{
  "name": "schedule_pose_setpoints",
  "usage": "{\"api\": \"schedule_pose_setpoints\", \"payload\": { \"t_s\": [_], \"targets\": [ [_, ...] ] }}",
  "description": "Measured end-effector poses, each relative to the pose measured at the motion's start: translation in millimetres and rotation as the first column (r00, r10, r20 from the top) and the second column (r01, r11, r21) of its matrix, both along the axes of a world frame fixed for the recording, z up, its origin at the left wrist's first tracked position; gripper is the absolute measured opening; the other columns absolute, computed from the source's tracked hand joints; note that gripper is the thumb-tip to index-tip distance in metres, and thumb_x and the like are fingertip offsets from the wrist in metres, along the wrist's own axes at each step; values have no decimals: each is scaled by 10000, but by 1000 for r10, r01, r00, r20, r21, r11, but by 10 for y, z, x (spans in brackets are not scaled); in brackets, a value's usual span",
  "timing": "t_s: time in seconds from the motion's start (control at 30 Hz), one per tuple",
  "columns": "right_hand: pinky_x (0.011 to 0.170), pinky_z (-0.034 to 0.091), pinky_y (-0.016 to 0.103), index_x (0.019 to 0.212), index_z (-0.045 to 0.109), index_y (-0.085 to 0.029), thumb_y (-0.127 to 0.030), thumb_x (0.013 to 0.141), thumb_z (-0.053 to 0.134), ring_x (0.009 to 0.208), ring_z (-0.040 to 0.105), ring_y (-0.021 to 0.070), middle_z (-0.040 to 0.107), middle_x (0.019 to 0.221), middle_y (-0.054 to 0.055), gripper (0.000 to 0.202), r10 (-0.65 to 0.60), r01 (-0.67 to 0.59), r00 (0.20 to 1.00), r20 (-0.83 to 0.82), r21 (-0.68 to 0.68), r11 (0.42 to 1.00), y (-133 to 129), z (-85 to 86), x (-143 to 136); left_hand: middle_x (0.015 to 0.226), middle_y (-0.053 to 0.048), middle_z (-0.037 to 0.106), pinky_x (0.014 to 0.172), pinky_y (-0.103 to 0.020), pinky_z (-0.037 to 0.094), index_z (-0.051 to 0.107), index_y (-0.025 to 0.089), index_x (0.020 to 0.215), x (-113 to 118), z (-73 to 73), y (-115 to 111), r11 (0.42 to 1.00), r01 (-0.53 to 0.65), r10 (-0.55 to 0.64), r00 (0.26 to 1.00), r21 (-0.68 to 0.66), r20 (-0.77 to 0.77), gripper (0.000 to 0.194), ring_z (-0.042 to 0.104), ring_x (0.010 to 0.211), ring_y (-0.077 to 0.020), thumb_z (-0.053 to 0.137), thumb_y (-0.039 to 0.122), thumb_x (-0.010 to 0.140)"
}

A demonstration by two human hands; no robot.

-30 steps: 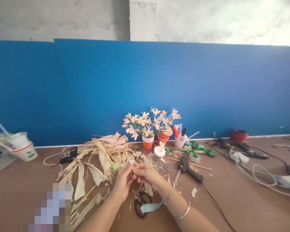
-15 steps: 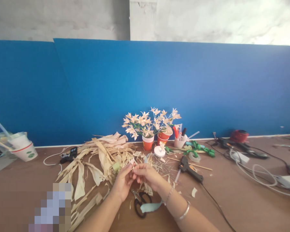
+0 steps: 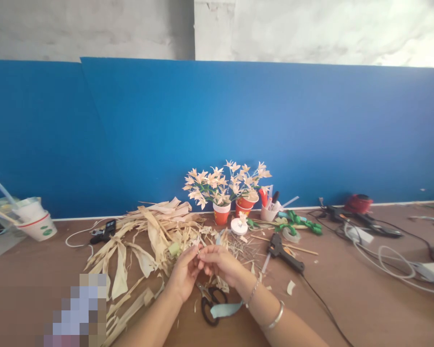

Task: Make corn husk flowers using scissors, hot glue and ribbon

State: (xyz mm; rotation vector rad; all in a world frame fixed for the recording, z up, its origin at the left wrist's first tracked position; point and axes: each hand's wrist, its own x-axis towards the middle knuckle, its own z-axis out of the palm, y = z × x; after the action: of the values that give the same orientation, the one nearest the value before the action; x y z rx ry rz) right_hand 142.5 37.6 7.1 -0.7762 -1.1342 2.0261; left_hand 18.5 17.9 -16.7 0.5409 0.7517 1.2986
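"Where was the small, pale, petal-like piece [image 3: 196,242]?"

"Above the table [image 3: 347,299], between its near and far edges, pinched in the left hand [image 3: 183,274]. The right hand [image 3: 223,262] had its fingertips together; on what, I couldn't tell."

"Black-handled metal scissors [image 3: 206,300]?"

"Toward the near edge."

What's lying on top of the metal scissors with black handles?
A flat, pale blue strip overlaps the lower handle loop of the scissors. The bit of loop beneath it is covered, so that can't be seen.
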Motion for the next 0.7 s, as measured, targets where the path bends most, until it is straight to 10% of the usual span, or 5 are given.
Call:
{"api": "schedule_pose_setpoints", "payload": {
  "t_s": [0.7],
  "targets": [
    [397, 295, 156, 678, 619, -96, -279, 635, 709, 383, 470, 39, 639, 558, 18, 209, 7, -9, 999, 48, 59, 998, 22, -36, 2, 490, 23, 549, 390, -190, 403, 644, 94, 766, -26, -15, 24, 998, 25, -20, 995, -54, 99, 217, 483, 397, -74, 719, 253, 640]
  ]
}}
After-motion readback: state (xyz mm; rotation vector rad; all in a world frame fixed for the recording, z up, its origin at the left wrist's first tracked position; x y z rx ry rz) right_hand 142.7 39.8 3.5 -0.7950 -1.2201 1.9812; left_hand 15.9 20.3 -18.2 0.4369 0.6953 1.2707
